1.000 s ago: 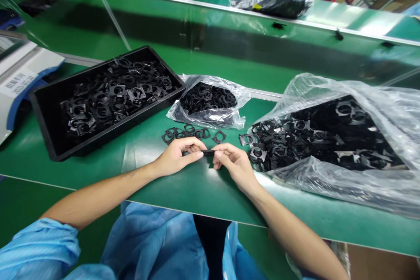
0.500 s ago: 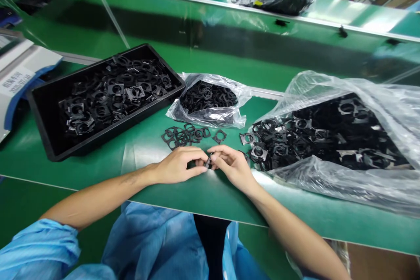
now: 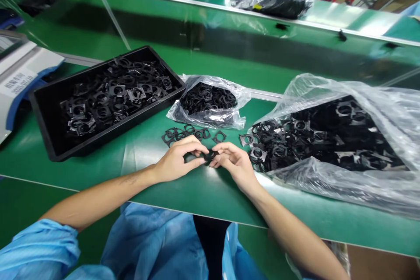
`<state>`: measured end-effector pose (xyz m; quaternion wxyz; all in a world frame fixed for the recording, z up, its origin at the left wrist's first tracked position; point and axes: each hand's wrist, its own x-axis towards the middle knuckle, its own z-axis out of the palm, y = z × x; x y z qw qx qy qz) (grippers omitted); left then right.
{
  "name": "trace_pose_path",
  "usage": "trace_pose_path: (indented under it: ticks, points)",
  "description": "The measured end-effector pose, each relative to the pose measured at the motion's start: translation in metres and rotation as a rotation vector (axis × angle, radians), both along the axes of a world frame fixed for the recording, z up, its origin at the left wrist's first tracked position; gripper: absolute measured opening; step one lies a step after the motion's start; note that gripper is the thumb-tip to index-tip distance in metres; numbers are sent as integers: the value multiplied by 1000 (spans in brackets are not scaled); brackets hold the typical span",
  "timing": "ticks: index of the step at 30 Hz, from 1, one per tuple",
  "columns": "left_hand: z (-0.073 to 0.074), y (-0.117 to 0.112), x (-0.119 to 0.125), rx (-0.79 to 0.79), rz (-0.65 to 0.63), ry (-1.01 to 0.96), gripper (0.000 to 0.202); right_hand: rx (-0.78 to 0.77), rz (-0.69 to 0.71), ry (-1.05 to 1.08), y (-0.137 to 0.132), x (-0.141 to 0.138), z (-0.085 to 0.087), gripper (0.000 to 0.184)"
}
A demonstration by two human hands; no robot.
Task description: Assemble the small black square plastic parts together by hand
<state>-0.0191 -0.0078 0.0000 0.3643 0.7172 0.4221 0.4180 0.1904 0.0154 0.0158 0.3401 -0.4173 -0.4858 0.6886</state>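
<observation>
Black part [image 3: 210, 156] newly angled between fingers [image 3: 196, 145]

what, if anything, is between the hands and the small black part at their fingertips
Nothing visible: the left hand and right hand hold the small black part directly, partly hiding it. The loose black pieces lie beyond the hands, not between.

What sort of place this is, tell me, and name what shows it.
Probably a factory workstation: small black parts lie heaped in a black tray, more lie in a large clear plastic bag, and both stand on a long green worktop.
</observation>
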Motion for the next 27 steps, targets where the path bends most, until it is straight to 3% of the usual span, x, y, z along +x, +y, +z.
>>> trace_pose_path:
  ticks: [27]
  points:
    - [-1, 1, 0, -70, -42, 5, 12, 25, 11, -23, 0, -1, 1, 27]
